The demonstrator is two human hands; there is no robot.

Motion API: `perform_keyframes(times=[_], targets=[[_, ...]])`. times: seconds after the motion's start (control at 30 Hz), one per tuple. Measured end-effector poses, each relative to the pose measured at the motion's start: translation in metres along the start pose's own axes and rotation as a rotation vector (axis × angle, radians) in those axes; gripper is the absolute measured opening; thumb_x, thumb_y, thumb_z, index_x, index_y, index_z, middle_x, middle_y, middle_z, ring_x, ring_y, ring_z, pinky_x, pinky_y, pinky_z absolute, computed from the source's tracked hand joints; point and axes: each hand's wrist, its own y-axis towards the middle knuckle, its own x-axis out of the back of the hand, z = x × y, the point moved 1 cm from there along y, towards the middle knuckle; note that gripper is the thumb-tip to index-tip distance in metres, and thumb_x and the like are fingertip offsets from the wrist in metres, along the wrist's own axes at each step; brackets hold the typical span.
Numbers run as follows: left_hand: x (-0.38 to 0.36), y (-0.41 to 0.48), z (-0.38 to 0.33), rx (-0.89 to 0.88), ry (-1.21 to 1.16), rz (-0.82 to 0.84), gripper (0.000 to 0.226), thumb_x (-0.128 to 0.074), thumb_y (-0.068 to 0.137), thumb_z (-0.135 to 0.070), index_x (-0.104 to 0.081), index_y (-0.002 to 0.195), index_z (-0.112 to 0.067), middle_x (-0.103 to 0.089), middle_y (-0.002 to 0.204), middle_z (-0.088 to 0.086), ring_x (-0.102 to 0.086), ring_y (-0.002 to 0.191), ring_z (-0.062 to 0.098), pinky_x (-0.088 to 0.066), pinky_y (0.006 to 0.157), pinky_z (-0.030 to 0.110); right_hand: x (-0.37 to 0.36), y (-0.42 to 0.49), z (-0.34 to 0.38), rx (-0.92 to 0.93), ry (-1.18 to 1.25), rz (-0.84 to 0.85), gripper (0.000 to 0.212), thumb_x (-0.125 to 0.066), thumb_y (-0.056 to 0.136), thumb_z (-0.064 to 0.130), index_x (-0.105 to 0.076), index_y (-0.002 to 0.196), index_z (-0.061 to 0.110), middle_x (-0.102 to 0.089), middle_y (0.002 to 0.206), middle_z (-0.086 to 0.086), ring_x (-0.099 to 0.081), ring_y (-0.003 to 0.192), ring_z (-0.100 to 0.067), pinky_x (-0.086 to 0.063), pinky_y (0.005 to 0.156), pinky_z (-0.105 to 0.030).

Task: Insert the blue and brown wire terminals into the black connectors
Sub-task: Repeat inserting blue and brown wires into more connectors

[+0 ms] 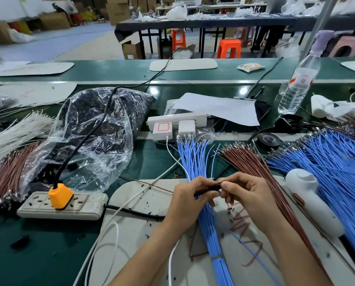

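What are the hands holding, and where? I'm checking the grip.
A small black connector, pinched at its ends between the fingertips of the left hand and right hand.

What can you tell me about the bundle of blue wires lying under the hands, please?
The blue wires form a long, thin bundle of plastic-coated strands lying on the pale mat, running from the lower edge up toward the white power strip. A band ties them near the bottom; above it they fan out slightly. Small metal terminals tip the far ends. The left hand and right hand hover over its middle, pinching a small black connector. A white cable passes beside it.
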Motion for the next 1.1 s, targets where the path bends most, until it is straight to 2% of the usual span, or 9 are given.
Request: perform_keyframes(times=[0.17,0.2,0.33,0.43,0.53,0.73,0.87,1.0,1.1], targets=[[0.001,0.000,-0.002,0.024,-0.089,0.024,0.012,-0.070,0.082,-0.003,-0.066,0.093,-0.006,-0.071,0.077,-0.003,-0.070,0.060,0.014,-0.057,0.067,0.025,0.002,0.001,-0.004,0.011,-0.066,0.051,0.006,-0.063,0.084,-0.006,-0.067,0.085,-0.002,-0.065,0.060,-0.008,-0.058,0.053,-0.014,-0.049,0.054,-0.020],[0.001,0.000,-0.002,0.030,-0.104,0.030,0.011,-0.069,0.082,-0.003,-0.066,0.093,-0.006,-0.072,0.077,-0.001,-0.070,0.061,0.015,-0.057,0.067,0.026,0.003,0.001,-0.004,-0.010,-0.029,0.065,0.003,-0.064,0.083,-0.004,-0.067,0.084,-0.003,-0.065,0.060,-0.009,-0.057,0.053,-0.015,-0.048,0.053,-0.021],[0.000,-0.001,-0.003,0.073,-0.166,0.069,0.014,-0.068,0.082,0.000,-0.065,0.088,-0.012,-0.072,0.071,-0.006,-0.070,0.060,0.012,-0.055,0.065,0.022,0.005,0.001,-0.005,-0.136,0.210,0.118,0.017,-0.065,0.075,0.011,-0.063,0.079,-0.005,-0.062,0.062,-0.017,-0.056,0.052,-0.019,-0.048,0.051,-0.023],[0.001,0.001,-0.001,0.108,-0.218,0.077,0.017,-0.066,0.082,0.002,-0.063,0.084,-0.014,-0.070,0.064,-0.006,-0.068,0.056,0.014,-0.056,0.060,0.025,0.005,0.001,-0.006,-0.166,0.258,0.138,0.013,-0.065,0.074,0.009,-0.063,0.076,-0.003,-0.062,0.062,-0.017,-0.056,0.051,-0.019,-0.047,0.050,-0.023],[0.000,0.000,-0.001,0.136,-0.221,0.115,0.014,-0.066,0.083,-0.001,-0.062,0.082,-0.013,-0.069,0.061,-0.004,-0.066,0.051,0.015,-0.055,0.057,0.024,0.006,0.001,-0.005,-0.176,0.185,0.146,0.009,-0.064,0.073,0.007,-0.064,0.075,-0.001,-0.063,0.062,-0.017,-0.058,0.052,-0.019,-0.049,0.051,-0.023],[0.001,-0.001,-0.002,0.130,-0.283,0.133,0.013,-0.063,0.085,0.001,-0.063,0.084,-0.012,-0.071,0.066,-0.002,-0.068,0.056,0.016,-0.057,0.058,0.026,0.001,-0.001,-0.004,-0.204,0.255,0.160,0.009,-0.064,0.072,0.003,-0.069,0.067,0.007,-0.063,0.063,-0.018,-0.061,0.052,-0.019,-0.051,0.051,-0.022],[0.005,0.004,-0.003,0.125,-0.288,0.148,0.005,-0.063,0.087,-0.004,-0.064,0.088,-0.009,-0.071,0.068,0.002,-0.067,0.059,0.020,-0.057,0.059,0.028,-0.003,0.000,-0.005,-0.187,0.273,0.116,0.006,-0.065,0.072,0.005,-0.070,0.068,0.006,-0.062,0.061,-0.016,-0.058,0.052,-0.019,-0.049,0.050,-0.022],[0.002,0.007,-0.008,0.048,-0.243,0.106,0.008,-0.059,0.091,-0.005,-0.060,0.094,-0.013,-0.067,0.072,0.002,-0.066,0.064,0.014,-0.054,0.062,0.024,-0.001,0.003,-0.002,-0.024,0.163,-0.004,0.011,-0.067,0.077,0.002,-0.072,0.071,0.011,-0.061,0.059,-0.010,-0.054,0.053,-0.015,-0.047,0.052,-0.019],[0.001,0.006,-0.007,0.048,-0.237,0.034,0.015,-0.051,0.094,-0.001,-0.054,0.098,-0.015,-0.064,0.076,0.000,-0.066,0.069,0.011,-0.054,0.071,0.025,0.007,0.003,0.003,0.049,0.288,-0.123,0.006,-0.069,0.070,0.011,-0.073,0.072,0.015,-0.061,0.059,-0.005,-0.054,0.052,-0.013,-0.047,0.050,-0.018]])
